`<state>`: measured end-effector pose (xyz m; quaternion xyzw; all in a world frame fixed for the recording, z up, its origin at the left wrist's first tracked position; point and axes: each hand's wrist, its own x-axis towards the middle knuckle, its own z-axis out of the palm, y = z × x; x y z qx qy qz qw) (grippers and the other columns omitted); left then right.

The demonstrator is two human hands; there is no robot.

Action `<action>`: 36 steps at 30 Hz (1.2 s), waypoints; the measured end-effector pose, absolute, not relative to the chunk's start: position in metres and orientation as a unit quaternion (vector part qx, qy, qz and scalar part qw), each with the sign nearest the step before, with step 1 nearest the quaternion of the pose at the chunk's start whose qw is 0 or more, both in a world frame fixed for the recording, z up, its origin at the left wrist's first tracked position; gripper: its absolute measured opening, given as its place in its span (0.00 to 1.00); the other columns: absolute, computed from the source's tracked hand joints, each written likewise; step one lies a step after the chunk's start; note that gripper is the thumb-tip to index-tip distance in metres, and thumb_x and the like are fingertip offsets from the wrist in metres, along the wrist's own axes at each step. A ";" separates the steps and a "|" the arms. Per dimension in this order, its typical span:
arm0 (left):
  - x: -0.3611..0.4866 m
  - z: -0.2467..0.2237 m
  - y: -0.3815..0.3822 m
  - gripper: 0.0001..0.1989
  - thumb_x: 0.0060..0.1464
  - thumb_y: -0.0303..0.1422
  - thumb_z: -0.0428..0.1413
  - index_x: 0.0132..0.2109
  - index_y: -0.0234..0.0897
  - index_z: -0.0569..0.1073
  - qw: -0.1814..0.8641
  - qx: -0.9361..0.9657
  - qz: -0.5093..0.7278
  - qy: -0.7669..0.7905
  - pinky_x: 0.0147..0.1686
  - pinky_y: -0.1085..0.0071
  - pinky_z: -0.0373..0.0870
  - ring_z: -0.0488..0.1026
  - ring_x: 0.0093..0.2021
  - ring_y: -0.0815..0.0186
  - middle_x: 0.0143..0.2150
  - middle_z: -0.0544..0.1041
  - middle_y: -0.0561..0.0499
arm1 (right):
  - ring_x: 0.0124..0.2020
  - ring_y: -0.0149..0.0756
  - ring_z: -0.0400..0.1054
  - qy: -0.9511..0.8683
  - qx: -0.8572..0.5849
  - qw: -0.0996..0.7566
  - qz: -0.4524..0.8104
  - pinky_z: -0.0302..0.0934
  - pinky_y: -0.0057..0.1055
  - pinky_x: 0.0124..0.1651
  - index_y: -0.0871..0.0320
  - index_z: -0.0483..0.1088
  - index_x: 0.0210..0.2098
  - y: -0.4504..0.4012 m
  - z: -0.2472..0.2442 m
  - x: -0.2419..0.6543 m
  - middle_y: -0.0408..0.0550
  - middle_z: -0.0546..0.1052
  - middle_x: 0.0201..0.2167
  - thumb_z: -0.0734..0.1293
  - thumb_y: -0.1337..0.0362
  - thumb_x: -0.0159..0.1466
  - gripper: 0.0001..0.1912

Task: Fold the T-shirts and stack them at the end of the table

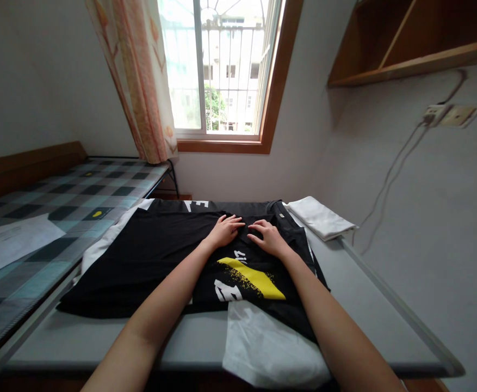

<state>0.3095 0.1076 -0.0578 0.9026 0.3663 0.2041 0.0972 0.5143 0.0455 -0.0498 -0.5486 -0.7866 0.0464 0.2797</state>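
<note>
A black T-shirt (152, 245) lies flat on a grey table (369, 305), its long axis running left to right across the view, roughly level with the table's near edge. Its plain, broad end points left, while the end with the print points right; the yellow stripe (258, 280) on it slants down toward the right, with white lettering (225, 291) at the stripe's lower left. A white sleeve (271, 343) sticks out on the near side and hangs over the table's near edge. Both hands rest on the far part of the shirt, just beside each other with fingertips turned inward. The left hand (225, 231) lies palm down, fingers stretched to the right; whether it pinches any cloth I cannot tell. The right hand (267, 237) is loosely spread, its thumb apart from its bent fingers. Beyond the shirt lies a dark grey garment (238, 207), partly covered by it, and a folded white cloth (322, 218) sits at the table's far right. A checked bed (111, 182) stands to the left.
</note>
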 end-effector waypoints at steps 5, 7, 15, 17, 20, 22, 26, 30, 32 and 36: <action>0.308 -0.056 0.107 0.20 0.55 0.23 0.51 0.52 0.44 0.76 0.084 0.904 0.213 0.361 0.65 0.54 0.48 0.62 0.64 0.60 0.61 0.70 0.49 | 0.47 0.42 0.66 -0.814 -0.522 0.243 0.078 0.58 0.40 0.54 0.54 0.77 0.45 0.039 -0.044 0.515 0.51 0.73 0.44 0.69 0.58 0.60 0.14; 0.308 -0.055 0.106 0.19 0.55 0.23 0.51 0.49 0.44 0.78 0.082 0.903 0.230 0.354 0.65 0.55 0.49 0.65 0.61 0.61 0.58 0.73 0.50 | 0.46 0.41 0.66 -0.822 -0.513 0.223 0.109 0.57 0.40 0.55 0.52 0.77 0.44 0.037 -0.039 0.516 0.49 0.72 0.43 0.71 0.62 0.56 0.15; 0.310 -0.054 0.104 0.13 0.57 0.28 0.52 0.45 0.42 0.79 0.081 0.892 0.270 0.353 0.61 0.60 0.58 0.71 0.55 0.62 0.52 0.77 0.49 | 0.45 0.40 0.67 -0.827 -0.513 0.189 0.134 0.58 0.37 0.53 0.49 0.77 0.45 0.033 -0.030 0.516 0.47 0.73 0.42 0.69 0.72 0.51 0.23; 0.310 -0.055 0.105 0.13 0.57 0.28 0.52 0.44 0.41 0.79 0.078 0.890 0.276 0.354 0.60 0.61 0.59 0.71 0.55 0.62 0.51 0.78 0.49 | 0.45 0.40 0.67 -0.828 -0.516 0.183 0.125 0.59 0.36 0.51 0.49 0.77 0.46 0.034 -0.030 0.517 0.47 0.74 0.41 0.69 0.74 0.51 0.24; 0.310 -0.057 0.107 0.12 0.58 0.28 0.52 0.44 0.41 0.79 0.073 0.889 0.278 0.357 0.60 0.61 0.60 0.72 0.54 0.62 0.52 0.78 0.49 | 0.41 0.37 0.69 -0.824 -0.519 0.197 0.111 0.60 0.32 0.47 0.51 0.79 0.41 0.037 -0.032 0.518 0.47 0.75 0.39 0.66 0.75 0.54 0.19; 0.310 -0.059 0.108 0.12 0.58 0.29 0.52 0.45 0.41 0.79 0.068 0.887 0.282 0.359 0.60 0.61 0.61 0.72 0.54 0.62 0.52 0.78 0.49 | 0.37 0.34 0.70 -0.826 -0.506 0.220 0.121 0.61 0.30 0.44 0.54 0.80 0.37 0.039 -0.033 0.517 0.47 0.76 0.36 0.65 0.74 0.56 0.15; 0.310 -0.061 0.109 0.14 0.60 0.31 0.51 0.49 0.40 0.77 0.058 0.884 0.288 0.363 0.60 0.62 0.61 0.71 0.56 0.62 0.54 0.76 0.47 | 0.31 0.32 0.69 -0.825 -0.482 0.249 0.160 0.61 0.27 0.36 0.58 0.80 0.35 0.040 -0.035 0.515 0.47 0.75 0.31 0.65 0.73 0.57 0.12; 0.310 -0.062 0.107 0.19 0.59 0.32 0.51 0.56 0.38 0.73 0.049 0.884 0.259 0.386 0.62 0.60 0.58 0.65 0.62 0.59 0.61 0.70 0.45 | 0.30 0.31 0.68 -0.821 -0.480 0.251 0.182 0.61 0.27 0.35 0.59 0.80 0.36 0.036 -0.031 0.514 0.47 0.75 0.31 0.66 0.71 0.57 0.11; 0.311 -0.061 0.105 0.21 0.59 0.32 0.51 0.59 0.38 0.70 0.048 0.884 0.233 0.403 0.64 0.59 0.55 0.61 0.65 0.58 0.64 0.66 0.45 | 0.30 0.32 0.68 -0.822 -0.476 0.249 0.192 0.61 0.27 0.35 0.59 0.80 0.35 0.034 -0.027 0.514 0.47 0.75 0.31 0.66 0.67 0.59 0.10; 0.311 -0.058 0.103 0.24 0.58 0.33 0.50 0.62 0.39 0.67 0.047 0.884 0.204 0.419 0.65 0.58 0.51 0.55 0.68 0.58 0.67 0.62 0.45 | 0.30 0.32 0.68 -0.823 -0.468 0.236 0.219 0.59 0.28 0.35 0.59 0.80 0.33 0.033 -0.024 0.514 0.47 0.75 0.30 0.65 0.61 0.61 0.12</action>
